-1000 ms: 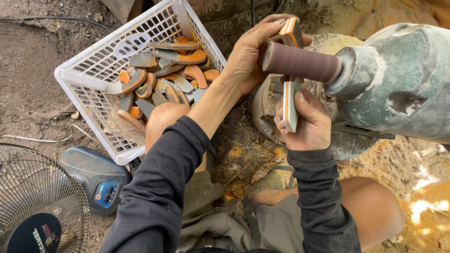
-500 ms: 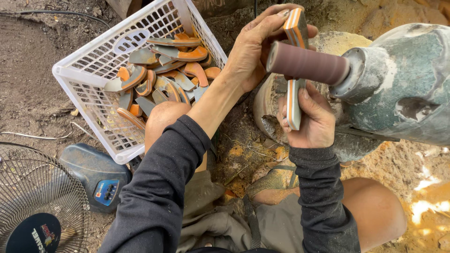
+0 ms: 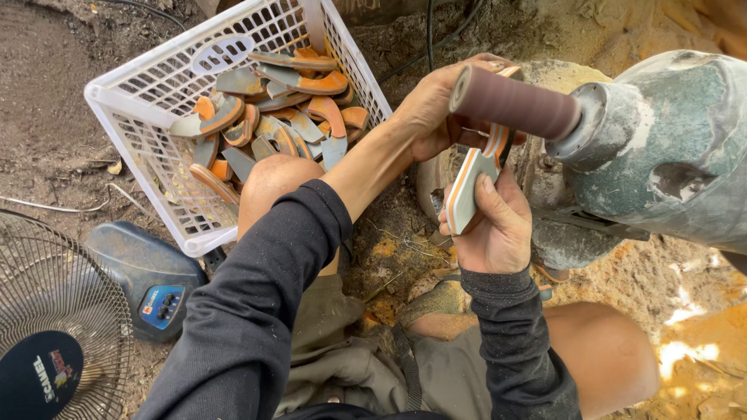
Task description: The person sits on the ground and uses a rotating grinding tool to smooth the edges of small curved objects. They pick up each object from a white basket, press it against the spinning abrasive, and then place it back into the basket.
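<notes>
You had both hands on that grey-and-orange handle piece [image 3: 472, 180], pressed right up under the brown sanding drum [image 3: 513, 101]. Your left hand [image 3: 436, 105] had its grip pinching the top end behind the drum, and your right hand [image 3: 492, 225] had its grip wrapped tight around the bottom end. The white basket [image 3: 156, 93] of similar pieces sat left of the drum.

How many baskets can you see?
1: a white plastic basket on the ground at upper left, beyond the left hand, holding grey-and-orange pieces.
</notes>
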